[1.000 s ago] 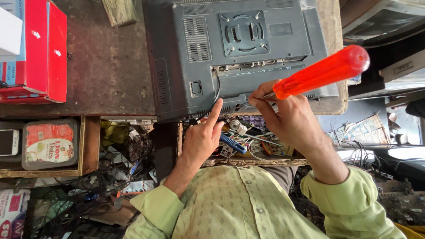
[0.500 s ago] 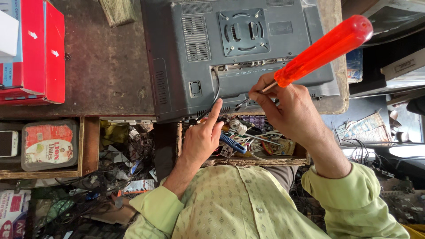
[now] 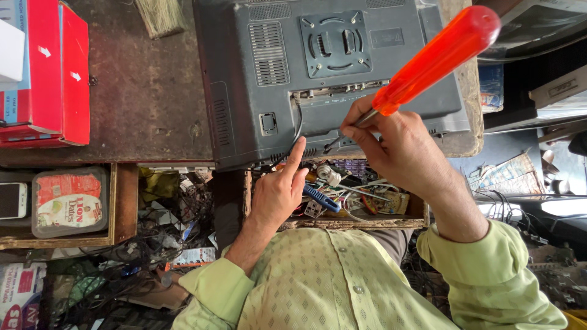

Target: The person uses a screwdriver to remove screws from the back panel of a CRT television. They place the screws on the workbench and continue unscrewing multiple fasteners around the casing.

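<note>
Screwdriver applied to the lower rear edge of a flat-panel television.
The right hand (image 3: 397, 143) gripped an orange-handled screwdriver (image 3: 428, 61), tip at the grey back cover (image 3: 244, 91); the left hand (image 3: 278, 192), empty, pointed one finger at that edge. The cover lay face-down on the worktop (image 3: 140, 110), not yet removed.

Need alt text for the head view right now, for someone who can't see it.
A person's right hand holds a screwdriver with an orange handle, tip at the lower back edge of a grey television lying face down on a worn table. The left hand points a finger at the same edge, above an open drawer of parts.
</note>
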Demonstrator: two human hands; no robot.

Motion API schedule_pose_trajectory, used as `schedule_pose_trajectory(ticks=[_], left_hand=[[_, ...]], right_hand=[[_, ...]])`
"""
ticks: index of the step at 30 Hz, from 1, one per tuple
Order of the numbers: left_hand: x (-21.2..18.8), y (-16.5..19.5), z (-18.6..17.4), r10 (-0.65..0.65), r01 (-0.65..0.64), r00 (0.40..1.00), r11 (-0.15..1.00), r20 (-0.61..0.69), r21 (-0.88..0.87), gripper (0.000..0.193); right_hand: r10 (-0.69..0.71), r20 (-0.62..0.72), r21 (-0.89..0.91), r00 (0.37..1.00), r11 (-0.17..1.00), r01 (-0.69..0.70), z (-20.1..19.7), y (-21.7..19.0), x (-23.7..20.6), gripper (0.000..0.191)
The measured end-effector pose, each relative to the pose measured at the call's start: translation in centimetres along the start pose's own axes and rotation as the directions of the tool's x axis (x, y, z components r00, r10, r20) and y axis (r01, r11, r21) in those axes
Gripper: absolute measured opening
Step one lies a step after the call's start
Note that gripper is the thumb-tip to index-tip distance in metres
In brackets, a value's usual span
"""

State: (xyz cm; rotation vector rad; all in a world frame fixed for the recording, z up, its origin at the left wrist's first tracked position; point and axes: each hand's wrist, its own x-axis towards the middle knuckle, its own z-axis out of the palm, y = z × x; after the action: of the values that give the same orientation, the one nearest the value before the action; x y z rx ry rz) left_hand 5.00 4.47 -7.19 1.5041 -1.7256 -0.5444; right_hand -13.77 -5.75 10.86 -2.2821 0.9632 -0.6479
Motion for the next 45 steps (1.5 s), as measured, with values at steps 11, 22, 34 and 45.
schedule_pose_trajectory(ticks=[11,22,34,45], left_hand=[[3.1,6.6,-5.2,0.047,-0.093,0.959,0.984,-0.279,-0.153,0.038],[12.6,16.1,-6.8,0.203,-0.341,0.935,0.741,-0.292,-0.579,0.038],[14.4,16.4,-5.2,0.162,-0.292,0.952,0.733,-0.259,-0.615,0.012],[14.3,16.3,-5.2,0.197,-0.333,0.938,0.736,-0.284,-0.589,0.027]], right_hand=[[-0.055,-0.061,0.117,0.997,0.991,0.062,2.3,1.6,-0.5,0.012],[0.051,-0.17,0.266,0.984,0.964,-0.004,3.0,1.4,-2.0,0.053],[0.342,-0.106,0.098,0.934,0.938,-0.332,4.9,5.7,-3.3,0.024],[0.008,-0.255,0.275,0.967,0.959,0.064,4.0,4.6,-2.9,0.04]])
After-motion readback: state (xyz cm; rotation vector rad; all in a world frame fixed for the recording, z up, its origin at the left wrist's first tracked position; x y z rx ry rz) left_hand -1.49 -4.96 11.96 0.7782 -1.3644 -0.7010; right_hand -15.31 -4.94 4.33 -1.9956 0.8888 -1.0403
